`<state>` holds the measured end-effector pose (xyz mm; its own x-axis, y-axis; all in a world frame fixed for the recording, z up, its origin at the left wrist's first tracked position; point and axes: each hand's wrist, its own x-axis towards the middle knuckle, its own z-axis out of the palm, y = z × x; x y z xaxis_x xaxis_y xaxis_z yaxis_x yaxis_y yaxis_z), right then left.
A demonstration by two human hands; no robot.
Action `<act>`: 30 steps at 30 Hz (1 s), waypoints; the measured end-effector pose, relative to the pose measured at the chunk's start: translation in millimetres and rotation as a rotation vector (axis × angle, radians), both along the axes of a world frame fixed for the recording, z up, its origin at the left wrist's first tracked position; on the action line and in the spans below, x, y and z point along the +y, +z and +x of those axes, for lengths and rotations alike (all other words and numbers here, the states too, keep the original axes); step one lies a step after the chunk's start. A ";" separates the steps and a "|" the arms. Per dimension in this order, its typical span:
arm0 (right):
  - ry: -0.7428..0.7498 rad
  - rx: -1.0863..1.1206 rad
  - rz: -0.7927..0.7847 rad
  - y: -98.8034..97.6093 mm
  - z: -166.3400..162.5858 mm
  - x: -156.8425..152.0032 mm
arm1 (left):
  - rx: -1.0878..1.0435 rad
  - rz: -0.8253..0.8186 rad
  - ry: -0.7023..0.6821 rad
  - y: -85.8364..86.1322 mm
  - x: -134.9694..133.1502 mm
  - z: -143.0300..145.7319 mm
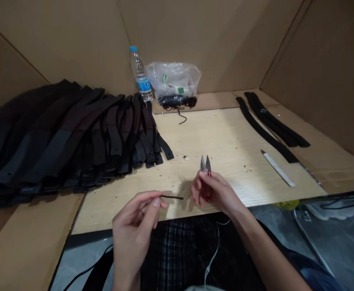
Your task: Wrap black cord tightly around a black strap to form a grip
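Note:
Between thumb and fingertips, my left hand (137, 226) pinches a short black cord (172, 197), whose free end points right. My right hand (215, 190) is closed around small thread snips (205, 163) with red handles, the blades pointing up and away and standing a little apart. The two hands are close together above the front edge of the pale wooden table (213, 133); the cord's end and the snips do not touch. Left of them lies a big heap of black straps (83, 137) with small holes near their ends.
A water bottle (142, 79) and a clear plastic bag (175, 79) with tangled black cord (180, 101) stand at the back. On the right lie several black strips (268, 129) and a white pen-like tool (277, 167). Cardboard walls (219, 40) enclose the table.

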<state>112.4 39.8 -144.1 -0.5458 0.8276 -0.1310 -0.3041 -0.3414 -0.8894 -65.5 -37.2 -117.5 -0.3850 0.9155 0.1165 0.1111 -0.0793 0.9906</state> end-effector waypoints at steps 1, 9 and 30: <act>0.092 0.007 -0.024 2.9 0.9 -2.4 | -0.001 -0.008 0.018 0.6 -2.6 -1.8; 0.333 -0.233 -0.039 10.4 -15.9 -5.8 | 0.044 -0.029 0.065 7.7 -9.3 -8.1; -0.366 -0.449 0.382 15.0 -12.7 18.9 | 0.012 -0.069 0.035 13.6 -15.9 -11.7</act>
<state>99.7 58.7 -129.1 -0.1839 0.9812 0.0581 0.0862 0.0749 -0.9935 -77.2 -53.0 -103.9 -0.4157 0.9076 0.0581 0.1244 -0.0065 0.9922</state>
